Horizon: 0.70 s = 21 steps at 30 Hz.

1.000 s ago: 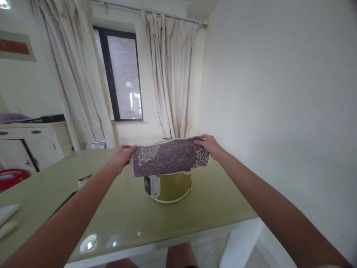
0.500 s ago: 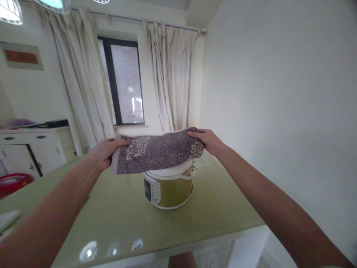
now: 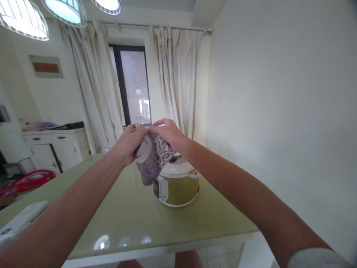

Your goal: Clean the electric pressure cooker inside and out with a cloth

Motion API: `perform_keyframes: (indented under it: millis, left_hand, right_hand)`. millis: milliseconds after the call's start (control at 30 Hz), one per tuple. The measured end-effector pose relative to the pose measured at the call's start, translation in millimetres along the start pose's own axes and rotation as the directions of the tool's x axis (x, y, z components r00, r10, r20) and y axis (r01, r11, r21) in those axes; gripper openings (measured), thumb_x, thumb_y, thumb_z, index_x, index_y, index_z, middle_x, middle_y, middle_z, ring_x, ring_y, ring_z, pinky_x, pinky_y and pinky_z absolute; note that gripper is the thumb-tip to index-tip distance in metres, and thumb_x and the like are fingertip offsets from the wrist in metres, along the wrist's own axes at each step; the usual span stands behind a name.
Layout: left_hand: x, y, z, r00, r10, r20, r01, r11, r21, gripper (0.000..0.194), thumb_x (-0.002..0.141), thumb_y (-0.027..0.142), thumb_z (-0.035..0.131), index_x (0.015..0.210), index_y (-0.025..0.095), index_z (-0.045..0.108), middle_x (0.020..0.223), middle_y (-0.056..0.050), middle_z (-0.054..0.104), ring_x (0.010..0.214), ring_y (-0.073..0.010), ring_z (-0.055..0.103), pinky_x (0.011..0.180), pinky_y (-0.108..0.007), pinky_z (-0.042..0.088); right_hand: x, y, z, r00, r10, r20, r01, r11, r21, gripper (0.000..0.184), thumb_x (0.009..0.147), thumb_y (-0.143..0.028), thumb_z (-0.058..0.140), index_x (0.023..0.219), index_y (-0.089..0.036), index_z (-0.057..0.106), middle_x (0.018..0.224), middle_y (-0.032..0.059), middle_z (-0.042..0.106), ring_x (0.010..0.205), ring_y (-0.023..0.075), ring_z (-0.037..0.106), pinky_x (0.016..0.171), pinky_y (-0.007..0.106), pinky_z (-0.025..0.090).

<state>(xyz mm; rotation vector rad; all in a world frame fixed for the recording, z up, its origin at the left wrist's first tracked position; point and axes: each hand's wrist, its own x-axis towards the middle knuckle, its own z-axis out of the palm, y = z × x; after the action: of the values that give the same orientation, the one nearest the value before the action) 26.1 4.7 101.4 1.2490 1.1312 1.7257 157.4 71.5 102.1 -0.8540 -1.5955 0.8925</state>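
Note:
A grey-brown patterned towel (image 3: 149,162) hangs bunched from both my hands, its lower part drooping in front of the cooker's left side. My left hand (image 3: 131,143) is closed on its pale-edged end. Close beside it, my right hand (image 3: 169,134) pinches the other end, the fingers of the two hands nearly meeting. Below and behind the towel, a white and olive-green electric cooker (image 3: 178,190) stands upright on the green tabletop (image 3: 125,212). Part of its lid and control panel is hidden by the towel and my right hand.
A white object (image 3: 25,219) lies at the table's left edge, partly behind my left forearm. Past that edge are a red basket-like thing (image 3: 35,179) and a white cabinet (image 3: 67,143). A bare wall (image 3: 279,93) rises on the right; lamps (image 3: 65,11) hang upper left.
My hands have come together, so the towel that was stretched flat between them is now folded and bunched. The view has shifted slightly left and up.

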Motion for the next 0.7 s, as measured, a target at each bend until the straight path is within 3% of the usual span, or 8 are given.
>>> perform_keyframes:
  millis: [167, 267, 333, 433, 500, 567, 600, 700]
  left_hand:
    - [-3.9, -4.1, -2.7, 0.999, -0.019, 0.048, 0.023, 0.996, -0.083, 0.050, 0.077, 0.023, 0.077, 0.122, 0.021, 0.055, 0.093, -0.005, 0.073, 0.072, -0.0174, 0.073, 0.072, -0.032, 0.063]
    - [-5.9, -11.9, -6.8, 0.993, 0.021, 0.119, -0.016, 0.999, -0.043, 0.062, 0.079, 0.019, 0.073, 0.136, 0.021, 0.051, 0.102, -0.009, 0.076, 0.081, -0.0200, 0.076, 0.085, -0.037, 0.063]
    - [-6.0, -23.9, -10.7, 0.977, 0.129, 0.171, -0.146, 0.985, 0.090, 0.063, 0.084, 0.025, 0.071, 0.143, 0.022, 0.049, 0.110, -0.010, 0.078, 0.089, -0.0216, 0.077, 0.089, -0.039, 0.062]
    - [-5.6, -56.5, -15.3, 0.892, 0.273, 0.360, -0.402, 0.845, 0.353, 0.050, 0.094, 0.039, 0.064, 0.141, 0.025, 0.057, 0.125, -0.011, 0.076, 0.106, -0.0255, 0.074, 0.092, -0.041, 0.060]
    - [-6.8, -86.9, -13.4, 0.791, 0.316, 0.524, -0.577, 0.669, 0.469, 0.045, 0.097, 0.044, 0.059, 0.139, 0.027, 0.062, 0.134, -0.010, 0.073, 0.120, -0.0288, 0.069, 0.103, -0.046, 0.055]
    - [-9.6, -118.9, -5.7, 0.689, 0.317, 0.652, -0.709, 0.483, 0.514, 0.046, 0.099, 0.043, 0.058, 0.141, 0.028, 0.064, 0.144, -0.011, 0.067, 0.134, -0.0318, 0.060, 0.115, -0.053, 0.046]
    - [-11.3, -133.0, -0.2, 0.661, 0.316, 0.681, -0.742, 0.412, 0.529, 0.047, 0.099, 0.042, 0.057, 0.143, 0.028, 0.063, 0.150, -0.011, 0.063, 0.139, -0.0328, 0.055, 0.118, -0.056, 0.043]
    - [-14.1, -159.1, 15.9, 0.641, 0.351, 0.682, -0.767, 0.300, 0.567, 0.048, 0.102, 0.039, 0.053, 0.149, 0.030, 0.058, 0.157, -0.010, 0.055, 0.143, -0.0342, 0.049, 0.117, -0.059, 0.041]
  right_hand:
    - [-11.3, 4.8, -4.1, 0.989, 0.092, 0.115, -0.106, 0.988, 0.116, 0.055, 0.072, -0.050, 0.091, 0.111, -0.019, 0.066, 0.100, 0.0085, 0.076, 0.093, 0.0240, 0.072, 0.085, 0.039, 0.060]
    - [-14.2, 16.1, -17.4, 0.987, 0.092, 0.132, -0.109, 0.985, 0.132, 0.064, 0.067, -0.035, 0.094, 0.121, -0.020, 0.063, 0.099, 0.0062, 0.076, 0.088, 0.0233, 0.073, 0.082, 0.039, 0.060]
    - [-14.2, 28.7, -34.1, 0.985, 0.120, 0.120, -0.140, 0.975, 0.174, 0.067, 0.067, -0.024, 0.091, 0.126, -0.019, 0.060, 0.096, 0.0048, 0.075, 0.083, 0.0227, 0.073, 0.081, 0.039, 0.060]
    - [-11.6, 54.8, -72.6, 0.978, 0.203, 0.052, -0.208, 0.971, 0.115, 0.061, 0.073, -0.022, 0.083, 0.128, -0.017, 0.057, 0.096, 0.0068, 0.075, 0.084, 0.0233, 0.072, 0.081, 0.042, 0.059]
    - [-10.1, 73.4, -98.9, 0.979, 0.172, -0.109, -0.189, 0.966, -0.174, 0.057, 0.075, -0.023, 0.081, 0.126, -0.018, 0.057, 0.099, 0.0058, 0.073, 0.089, 0.0225, 0.070, 0.087, 0.041, 0.057]
    - [-11.9, 87.9, -116.1, 0.977, 0.024, -0.212, -0.132, 0.850, -0.510, 0.055, 0.077, -0.025, 0.080, 0.125, -0.018, 0.056, 0.107, 0.0073, 0.070, 0.097, 0.0230, 0.067, 0.093, 0.041, 0.054]
    - [-14.7, 92.4, -119.7, 0.974, -0.058, -0.220, -0.101, 0.756, -0.647, 0.053, 0.078, -0.024, 0.080, 0.125, -0.018, 0.056, 0.113, 0.0097, 0.068, 0.102, 0.0239, 0.066, 0.096, 0.041, 0.052]
    - [-30.3, 94.0, -112.3, 0.963, -0.241, -0.122, -0.003, 0.441, -0.898, 0.037, 0.086, -0.018, 0.072, 0.120, -0.018, 0.059, 0.128, 0.0182, 0.061, 0.115, 0.0295, 0.061, 0.098, 0.042, 0.049]
